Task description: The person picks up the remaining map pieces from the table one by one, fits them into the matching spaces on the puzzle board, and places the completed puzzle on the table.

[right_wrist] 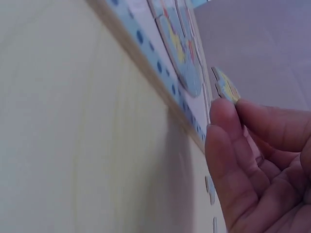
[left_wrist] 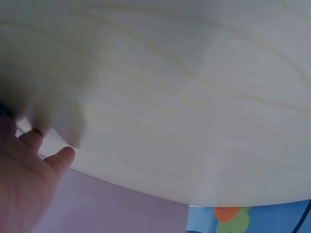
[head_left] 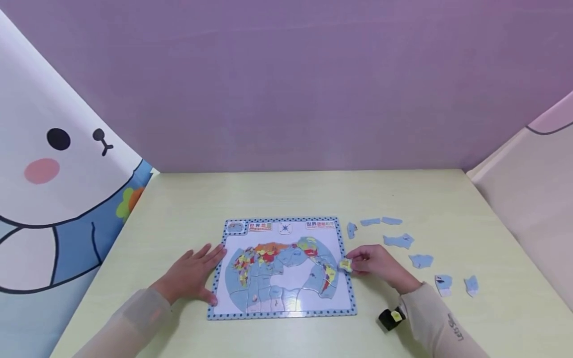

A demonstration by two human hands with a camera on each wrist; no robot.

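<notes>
A purple wall is standing behind the pale surface (head_left: 188, 199), on which the map puzzle board (head_left: 293, 276) is lying flat near the front, its long axis running side to side and its printed heading along the far edge. The board is showing a white ground inside a pale blue border with dark dots, and fitted pieces of blue sea and orange, red and yellow land are making an oval round a white gap. The left hand (head_left: 192, 273) is lying with fingers spread and thumb apart, its fingertips resting on the board's left border. The right hand (head_left: 373, 263) is reaching in from the right and pinching a puzzle piece between thumb and finger. Seven loose pieces (head_left: 399, 241), mostly blue, are lying in a curved row to the right, the far two pointing their long axes side to side. The held piece (head_left: 345, 264), yellow and pale blue, is sitting in the fingertips at the board's right border, and is tilting in the right wrist view; its long axis is staying unclear.
</notes>
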